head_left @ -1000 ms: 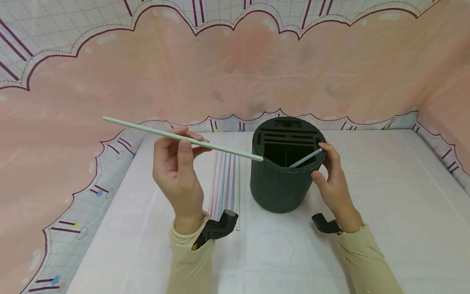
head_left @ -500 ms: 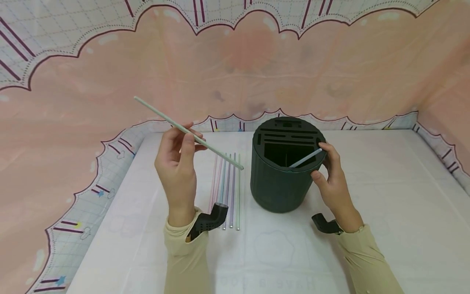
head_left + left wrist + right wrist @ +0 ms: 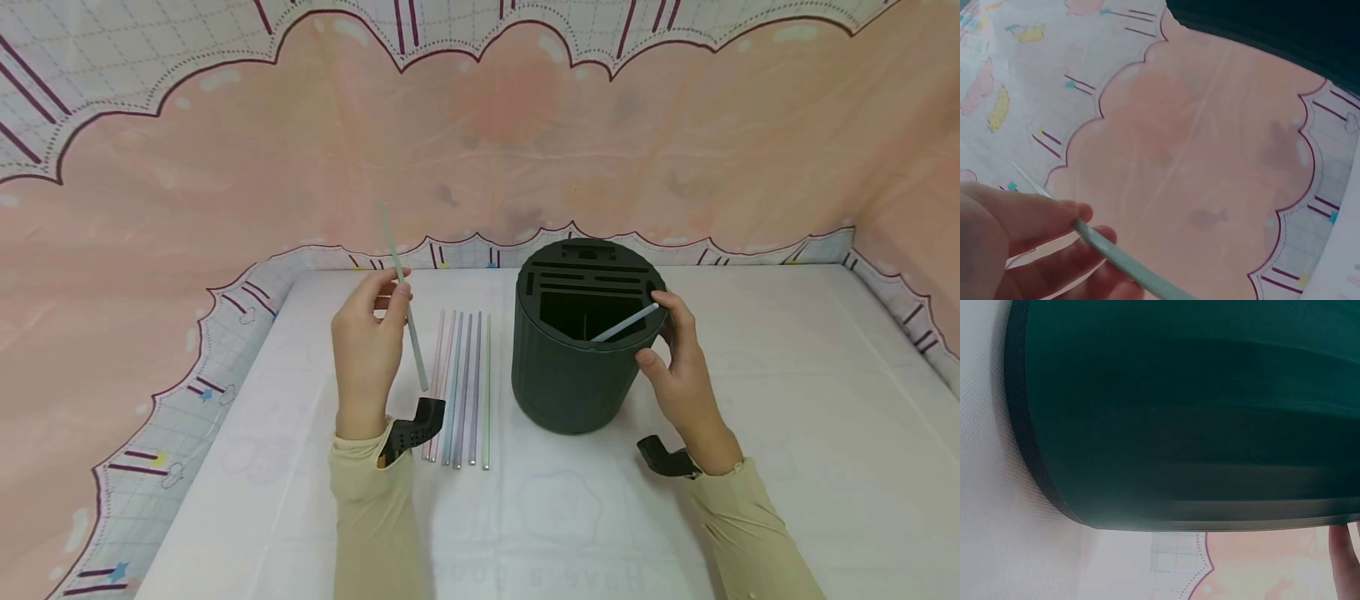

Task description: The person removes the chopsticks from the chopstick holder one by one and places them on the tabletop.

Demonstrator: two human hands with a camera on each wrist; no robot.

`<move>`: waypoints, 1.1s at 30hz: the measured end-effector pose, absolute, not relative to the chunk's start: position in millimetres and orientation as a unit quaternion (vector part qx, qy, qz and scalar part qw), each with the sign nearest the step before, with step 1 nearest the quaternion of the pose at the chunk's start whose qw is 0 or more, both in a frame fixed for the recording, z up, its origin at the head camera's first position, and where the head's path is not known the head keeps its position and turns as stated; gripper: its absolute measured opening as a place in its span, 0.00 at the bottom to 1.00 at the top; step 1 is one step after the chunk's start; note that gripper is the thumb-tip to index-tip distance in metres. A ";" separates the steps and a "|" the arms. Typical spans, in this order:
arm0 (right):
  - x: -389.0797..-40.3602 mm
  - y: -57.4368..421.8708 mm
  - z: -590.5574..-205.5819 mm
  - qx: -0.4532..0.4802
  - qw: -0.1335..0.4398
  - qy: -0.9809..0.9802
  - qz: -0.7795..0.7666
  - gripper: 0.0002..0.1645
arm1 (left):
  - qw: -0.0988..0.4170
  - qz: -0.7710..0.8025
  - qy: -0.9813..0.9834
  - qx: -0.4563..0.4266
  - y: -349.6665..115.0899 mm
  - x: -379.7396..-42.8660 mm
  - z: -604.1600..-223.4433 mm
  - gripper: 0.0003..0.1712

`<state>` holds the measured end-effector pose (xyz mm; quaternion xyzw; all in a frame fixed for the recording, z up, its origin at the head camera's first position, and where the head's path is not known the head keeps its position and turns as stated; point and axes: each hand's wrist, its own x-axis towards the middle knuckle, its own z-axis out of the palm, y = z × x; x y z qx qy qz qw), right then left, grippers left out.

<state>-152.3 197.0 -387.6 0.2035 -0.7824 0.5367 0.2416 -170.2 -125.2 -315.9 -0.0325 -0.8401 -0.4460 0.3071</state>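
My left hand [image 3: 367,357] pinches a pale green straw [image 3: 415,343] between thumb and fingers, left of the bin. The straw stands steeply, its upper end leaning slightly left. In the left wrist view, the same straw [image 3: 1124,259] runs out past the fingertips. My right hand [image 3: 686,392] grips the right rim of a dark green round bin [image 3: 573,387], thumb in front and fingers at the edge. A pale blue straw [image 3: 626,322] leans in the bin's opening, its lower part hidden. The right wrist view is mostly filled by the bin's ribbed wall [image 3: 1179,425].
Several pink, blue, purple and green straws [image 3: 463,392] lie side by side on the white tabletop [image 3: 570,533], between my left hand and the bin. The bin's top has slots [image 3: 592,275] at the back. A peach patterned cloth [image 3: 480,150] hangs behind the table.
My left hand has drawn back left from the bin and turned the green straw from nearly level to steep. My right hand and the bin have not moved.
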 end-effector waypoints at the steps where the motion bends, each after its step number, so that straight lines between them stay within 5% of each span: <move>1: -152.5 197.0 -387.3 0.203 0.241 -0.783 0.537 0.44 | 0.296 -0.439 -0.848 -0.027 -126.7 -171.9 -317.8 0.11; 11: -153.3 197.6 -386.1 0.206 0.241 -0.783 0.535 0.44 | 0.173 -0.392 -0.903 0.030 -137.7 -186.1 -336.6 0.13; 33: -155.0 198.7 -389.4 0.203 0.238 -0.785 0.535 0.44 | 0.042 -0.336 -0.935 0.106 -145.3 -208.0 -385.2 0.18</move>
